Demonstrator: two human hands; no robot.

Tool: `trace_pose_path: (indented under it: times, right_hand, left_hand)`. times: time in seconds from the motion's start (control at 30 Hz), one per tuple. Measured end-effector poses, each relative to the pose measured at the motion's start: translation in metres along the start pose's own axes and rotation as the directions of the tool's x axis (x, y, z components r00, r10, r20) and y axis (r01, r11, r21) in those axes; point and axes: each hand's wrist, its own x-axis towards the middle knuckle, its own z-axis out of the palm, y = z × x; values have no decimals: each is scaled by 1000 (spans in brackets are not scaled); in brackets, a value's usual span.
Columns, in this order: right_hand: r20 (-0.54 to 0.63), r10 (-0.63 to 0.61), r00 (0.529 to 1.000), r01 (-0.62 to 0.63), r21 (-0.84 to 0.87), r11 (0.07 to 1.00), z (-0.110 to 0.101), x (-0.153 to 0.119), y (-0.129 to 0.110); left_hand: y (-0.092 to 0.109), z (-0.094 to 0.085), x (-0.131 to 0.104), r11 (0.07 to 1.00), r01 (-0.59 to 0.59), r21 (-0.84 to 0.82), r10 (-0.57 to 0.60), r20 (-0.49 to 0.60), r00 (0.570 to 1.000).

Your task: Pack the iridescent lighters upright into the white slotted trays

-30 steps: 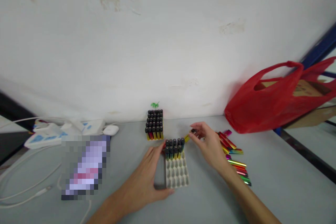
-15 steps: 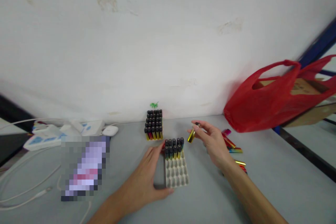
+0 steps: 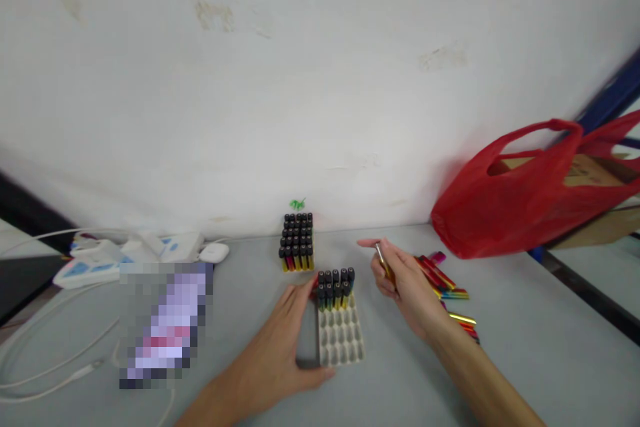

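Note:
My left hand (image 3: 277, 340) grips a pale moulded tray (image 3: 340, 330), its thumb at the near edge and its fingers at the far left side. Upright black-capped tubes (image 3: 334, 287) with shiny coloured bodies fill the tray's far rows; nearer hollows are bare. To the right, my right hand (image 3: 403, 277) is closed around a shiny gold tube (image 3: 384, 261), raised above the table. A silvery end points up and away, and the index finger stretches out to the left. Fingers and palm hide the tube's lower part.
A fuller block of black-capped tubes (image 3: 297, 240) stands by the wall. Loose shiny tubes (image 3: 440, 273) lie beyond and under my right forearm. A red bag (image 3: 505, 200) is at the right; a power strip (image 3: 165, 247), cables and a blurred purple object (image 3: 167, 323) are at the left.
The gold tube has turned in my right hand, from hanging by the fingertips to lying against the fingers with its end up. My left hand still holds the tray.

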Motion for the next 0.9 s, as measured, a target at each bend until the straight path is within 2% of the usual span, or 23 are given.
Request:
trace_pose_path:
  times: [0.27,0.5,0.77,0.9]
  right_hand:
    - [45,90,995,-92,38,995,-5,4,8]
    - [102,120,988,-125,49,991,-1,2,8]
    - [102,130,986,-130,1,991,0,1,7]
    - [60,139,988,-140,4,990,1,0,7]
  left_hand:
    - [4,-2,0,1000,13,-16,-13,-17,1000]
    - [3,-2,1,1000,3,-21,-3,-17,1000]
    - [3,-2,-1,1000,-4,-18,3,-20,1000]
    - [4,-2,0,1000,7,-13,-7,-8,1000]
